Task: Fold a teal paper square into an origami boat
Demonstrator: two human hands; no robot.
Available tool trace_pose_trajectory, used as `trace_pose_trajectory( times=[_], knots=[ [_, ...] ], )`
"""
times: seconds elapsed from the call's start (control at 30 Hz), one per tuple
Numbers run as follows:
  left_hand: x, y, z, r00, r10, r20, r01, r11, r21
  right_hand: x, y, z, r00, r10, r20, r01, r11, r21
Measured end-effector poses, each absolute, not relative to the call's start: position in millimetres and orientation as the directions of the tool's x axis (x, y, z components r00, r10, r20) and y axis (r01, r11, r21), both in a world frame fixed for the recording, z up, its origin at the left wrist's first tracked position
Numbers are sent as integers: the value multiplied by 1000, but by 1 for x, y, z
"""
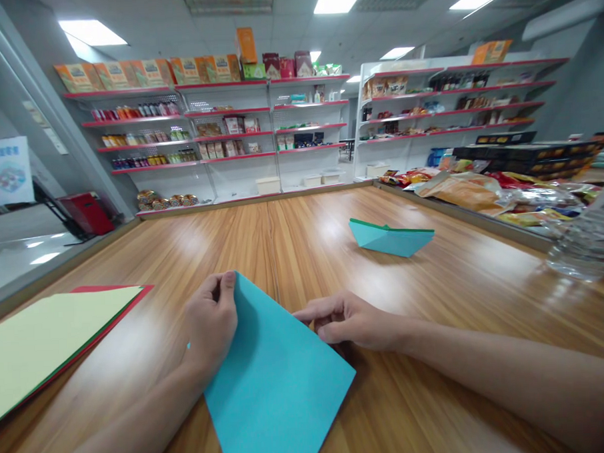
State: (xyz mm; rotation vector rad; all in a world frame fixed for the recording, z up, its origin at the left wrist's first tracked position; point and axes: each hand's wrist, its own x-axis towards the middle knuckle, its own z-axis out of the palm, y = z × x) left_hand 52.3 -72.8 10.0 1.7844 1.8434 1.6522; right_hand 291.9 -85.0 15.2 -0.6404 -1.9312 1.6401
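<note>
A sheet of blue paper lies at an angle on the wooden table, its top corner raised. My left hand is closed on that upper left corner, thumb on top. My right hand is at the sheet's upper right edge, index finger stretched along it and thumb below; the other fingers are curled. Whether the right fingers pinch the edge or only touch it, I cannot tell. Farther back on the table sits a folded paper boat, blue with a green rim.
A stack of coloured paper, pale yellow on top with green and red below, lies at the left. At the right are a clear plastic bottle and a bin of packaged snacks. Stocked shelves stand behind the table.
</note>
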Motion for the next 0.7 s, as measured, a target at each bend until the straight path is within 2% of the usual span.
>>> trace_pose_trajectory(
  times=[0.47, 0.7],
  knots=[
    [51, -74, 8, -282, 761, 584, 668, -281, 689, 299, -86, 12, -856, 517, 6, 13, 32, -999],
    [50, -72, 9, -284, 754, 593, 667, -289, 687, 300, -85, 16, -868, 497, -2, 23, 37, -999]
  ],
)
